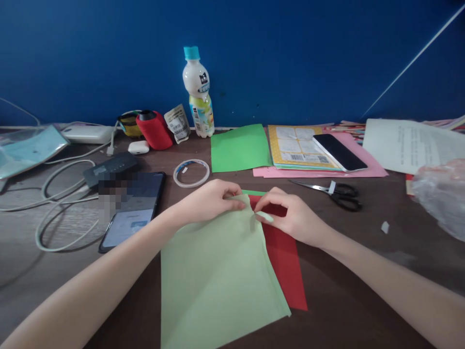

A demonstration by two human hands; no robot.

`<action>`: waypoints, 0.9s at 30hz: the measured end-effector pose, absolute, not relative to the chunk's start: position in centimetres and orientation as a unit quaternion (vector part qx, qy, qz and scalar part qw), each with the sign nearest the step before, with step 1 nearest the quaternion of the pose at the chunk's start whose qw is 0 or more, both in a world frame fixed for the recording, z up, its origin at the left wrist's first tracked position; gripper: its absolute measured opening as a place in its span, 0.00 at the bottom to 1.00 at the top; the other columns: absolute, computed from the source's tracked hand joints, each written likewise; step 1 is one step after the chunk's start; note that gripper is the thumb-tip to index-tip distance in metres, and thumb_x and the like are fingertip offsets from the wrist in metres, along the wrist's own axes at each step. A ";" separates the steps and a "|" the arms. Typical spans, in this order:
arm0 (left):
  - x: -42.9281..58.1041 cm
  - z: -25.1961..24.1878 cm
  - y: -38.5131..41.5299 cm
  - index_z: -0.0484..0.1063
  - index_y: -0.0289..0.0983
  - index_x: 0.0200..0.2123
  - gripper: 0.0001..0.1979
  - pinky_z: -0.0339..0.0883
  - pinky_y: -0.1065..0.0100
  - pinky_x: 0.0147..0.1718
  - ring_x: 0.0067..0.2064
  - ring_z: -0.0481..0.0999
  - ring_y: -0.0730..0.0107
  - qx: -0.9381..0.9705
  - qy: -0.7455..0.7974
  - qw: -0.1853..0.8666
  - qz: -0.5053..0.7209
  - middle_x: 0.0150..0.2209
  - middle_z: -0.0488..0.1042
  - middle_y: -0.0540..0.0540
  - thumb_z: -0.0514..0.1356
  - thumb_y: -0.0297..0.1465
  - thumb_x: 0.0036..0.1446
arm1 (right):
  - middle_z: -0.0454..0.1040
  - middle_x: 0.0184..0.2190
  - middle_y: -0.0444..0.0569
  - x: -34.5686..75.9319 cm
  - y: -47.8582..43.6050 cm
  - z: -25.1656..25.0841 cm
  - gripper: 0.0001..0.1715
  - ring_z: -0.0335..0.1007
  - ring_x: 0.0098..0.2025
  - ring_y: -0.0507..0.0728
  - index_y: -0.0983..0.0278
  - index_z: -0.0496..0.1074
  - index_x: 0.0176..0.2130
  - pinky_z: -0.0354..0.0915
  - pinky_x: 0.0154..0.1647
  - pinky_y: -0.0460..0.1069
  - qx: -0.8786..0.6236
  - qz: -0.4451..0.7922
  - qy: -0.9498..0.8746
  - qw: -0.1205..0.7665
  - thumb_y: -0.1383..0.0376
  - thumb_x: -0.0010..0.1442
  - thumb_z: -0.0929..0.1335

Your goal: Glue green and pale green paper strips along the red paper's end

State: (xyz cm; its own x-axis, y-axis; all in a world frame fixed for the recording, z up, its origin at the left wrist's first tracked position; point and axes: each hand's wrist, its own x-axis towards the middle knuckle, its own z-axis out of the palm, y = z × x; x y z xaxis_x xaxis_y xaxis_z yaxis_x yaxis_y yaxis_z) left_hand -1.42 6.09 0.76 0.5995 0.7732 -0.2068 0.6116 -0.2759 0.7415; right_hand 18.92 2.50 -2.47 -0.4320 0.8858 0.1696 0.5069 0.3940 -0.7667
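A pale green sheet of paper lies in front of me, its top edge lifted. My left hand pinches that sheet near its upper right corner, thumb over the front. Close beside it, my right hand has thumb and forefinger closed on a narrow pale green paper strip along the sheet's right edge. The strip looks partly torn from the sheet, though the fingers hide where they join. Beneath, a red sheet sticks out to the right, and a bit of brighter green paper shows behind the hands.
Black-handled scissors lie to the right, a tape roll behind my left hand. At left are a phone and cables. A bottle, green paper and a booklet sit along the blue wall.
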 end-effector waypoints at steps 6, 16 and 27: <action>-1.4 0.7 6.1 0.68 0.36 0.28 0.12 0.51 0.74 0.20 0.24 0.62 0.76 0.789 0.441 0.417 0.091 0.22 0.65 0.53 0.54 0.40 0.51 | 0.65 0.27 0.44 19.0 2.6 -2.5 0.04 0.64 0.32 0.52 0.61 0.72 0.28 0.62 0.37 0.50 -0.452 0.334 -0.776 0.288 0.69 0.53 0.67; -1.7 0.5 6.5 0.68 0.36 0.28 0.13 0.53 0.74 0.22 0.25 0.63 0.75 0.785 0.441 0.425 0.094 0.23 0.66 0.53 0.55 0.41 0.50 | 0.66 0.28 0.44 19.1 2.5 -2.6 0.05 0.64 0.32 0.52 0.61 0.72 0.29 0.62 0.37 0.50 -0.438 0.352 -0.769 0.304 0.70 0.53 0.67; -1.3 1.0 5.9 0.69 0.37 0.27 0.11 0.52 0.74 0.22 0.25 0.62 0.76 0.811 0.430 0.380 0.114 0.22 0.66 0.54 0.54 0.38 0.52 | 0.68 0.28 0.46 18.9 2.7 -2.2 0.05 0.62 0.36 0.54 0.63 0.69 0.27 0.60 0.40 0.51 -0.424 0.345 -0.798 0.252 0.66 0.55 0.66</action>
State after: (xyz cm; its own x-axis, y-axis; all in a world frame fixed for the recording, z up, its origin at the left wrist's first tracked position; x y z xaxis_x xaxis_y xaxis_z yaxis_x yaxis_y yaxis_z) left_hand -1.30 5.86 0.95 0.6039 0.7842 -0.1424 0.6109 -0.3406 0.7147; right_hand 18.94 2.70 -2.23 -0.5130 0.8514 0.1096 0.5028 0.4015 -0.7655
